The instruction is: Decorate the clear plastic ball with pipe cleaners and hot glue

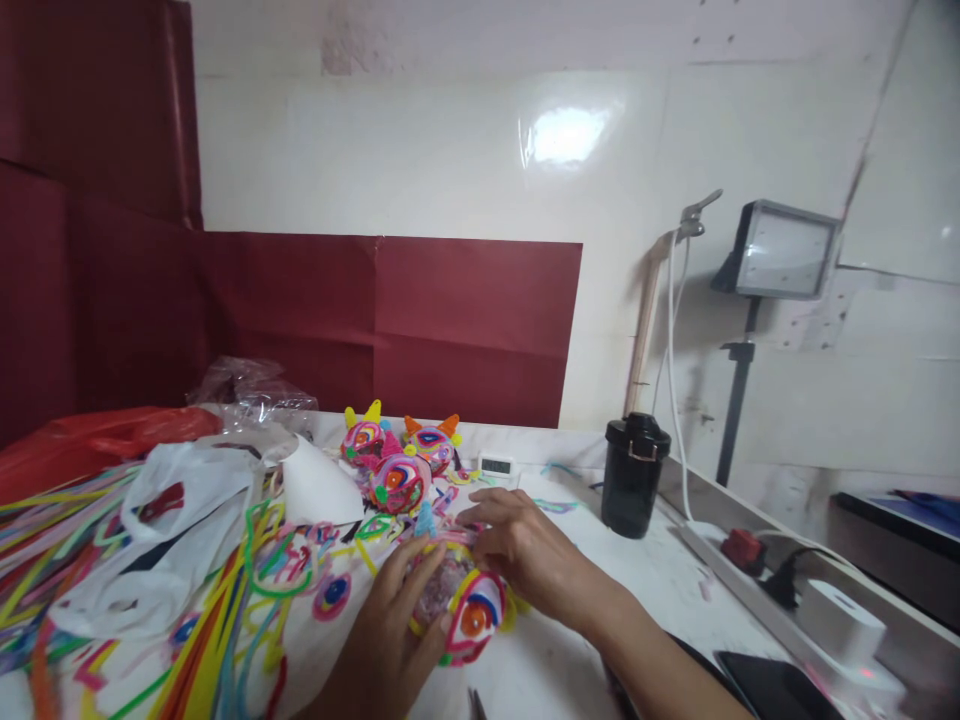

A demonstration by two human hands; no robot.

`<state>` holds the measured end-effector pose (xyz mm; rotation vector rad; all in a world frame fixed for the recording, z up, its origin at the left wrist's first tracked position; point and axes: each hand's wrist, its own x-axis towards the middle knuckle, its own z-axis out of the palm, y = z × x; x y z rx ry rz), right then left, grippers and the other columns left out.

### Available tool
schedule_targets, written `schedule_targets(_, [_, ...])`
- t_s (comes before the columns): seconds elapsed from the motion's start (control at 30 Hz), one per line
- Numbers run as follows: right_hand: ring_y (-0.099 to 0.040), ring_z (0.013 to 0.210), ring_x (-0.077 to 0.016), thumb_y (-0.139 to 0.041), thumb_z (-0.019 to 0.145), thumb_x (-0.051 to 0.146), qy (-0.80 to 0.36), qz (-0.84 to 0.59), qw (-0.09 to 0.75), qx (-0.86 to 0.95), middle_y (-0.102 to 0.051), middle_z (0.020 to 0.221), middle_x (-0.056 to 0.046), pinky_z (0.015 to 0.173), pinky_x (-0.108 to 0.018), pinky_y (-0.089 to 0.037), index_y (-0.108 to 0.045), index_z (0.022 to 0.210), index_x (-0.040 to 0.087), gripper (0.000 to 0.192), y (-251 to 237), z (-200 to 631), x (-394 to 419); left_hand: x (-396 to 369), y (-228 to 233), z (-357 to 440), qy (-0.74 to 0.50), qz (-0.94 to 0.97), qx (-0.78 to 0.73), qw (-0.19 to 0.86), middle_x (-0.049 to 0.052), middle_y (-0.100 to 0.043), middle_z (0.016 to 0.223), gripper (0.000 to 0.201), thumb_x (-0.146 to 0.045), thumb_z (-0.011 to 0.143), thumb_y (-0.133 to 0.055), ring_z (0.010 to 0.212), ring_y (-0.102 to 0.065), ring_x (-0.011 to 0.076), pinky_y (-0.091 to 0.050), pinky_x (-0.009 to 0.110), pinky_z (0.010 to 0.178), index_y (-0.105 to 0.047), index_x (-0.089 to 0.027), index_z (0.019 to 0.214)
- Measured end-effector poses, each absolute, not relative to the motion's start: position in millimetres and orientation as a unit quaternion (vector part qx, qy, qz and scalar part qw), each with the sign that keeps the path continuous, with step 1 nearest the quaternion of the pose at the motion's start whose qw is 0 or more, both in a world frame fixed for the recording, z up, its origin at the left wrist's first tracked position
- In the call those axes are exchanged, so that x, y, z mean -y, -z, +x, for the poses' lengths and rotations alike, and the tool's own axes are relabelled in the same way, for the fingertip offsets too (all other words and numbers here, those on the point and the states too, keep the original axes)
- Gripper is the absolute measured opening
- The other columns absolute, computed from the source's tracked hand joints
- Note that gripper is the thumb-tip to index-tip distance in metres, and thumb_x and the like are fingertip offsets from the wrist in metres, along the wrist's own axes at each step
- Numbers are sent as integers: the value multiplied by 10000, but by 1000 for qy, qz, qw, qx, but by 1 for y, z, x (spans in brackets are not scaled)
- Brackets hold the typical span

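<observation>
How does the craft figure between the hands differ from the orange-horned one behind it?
The held figure sits between the left hand and the right hand; the orange-horned figure stands apart from both. The held figure looks larger, being nearer; the orange-horned figure looks smaller. Both carry multicoloured eye patterns.

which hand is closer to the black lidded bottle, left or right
Right. The right hand is to the left of the black lidded bottle, apart from it; the left hand, holding the eye-patterned ornament, is farther left.
</observation>
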<state>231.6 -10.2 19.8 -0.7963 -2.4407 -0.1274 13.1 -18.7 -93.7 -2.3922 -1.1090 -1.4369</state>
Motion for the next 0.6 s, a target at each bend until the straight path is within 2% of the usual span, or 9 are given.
schedule_targets(0.37, [-608, 1124, -230, -730, 770, 4, 43, -305, 260, 915, -757, 1084, -21, 951, -363, -422, -643, 616, 175, 246, -24, 228, 14, 18, 95, 12, 467, -800, 369, 77, 142, -581, 1389, 489, -300, 910, -548, 1275, -573, 308, -531, 462, 1030, -543, -244, 1395])
schedule_targets(0.6, [-621, 1080, -230, -715, 819, 55, 63, -292, 266, 916, -763, 1039, -40, 937, -360, -436, -720, 680, 196, 199, -19, 228, 11, 21, 94, 14, 467, -799, 372, 74, 139, -581, 1384, 486, -282, 903, -559, 1274, -573, 308, -533, 471, 1029, -544, -248, 1388])
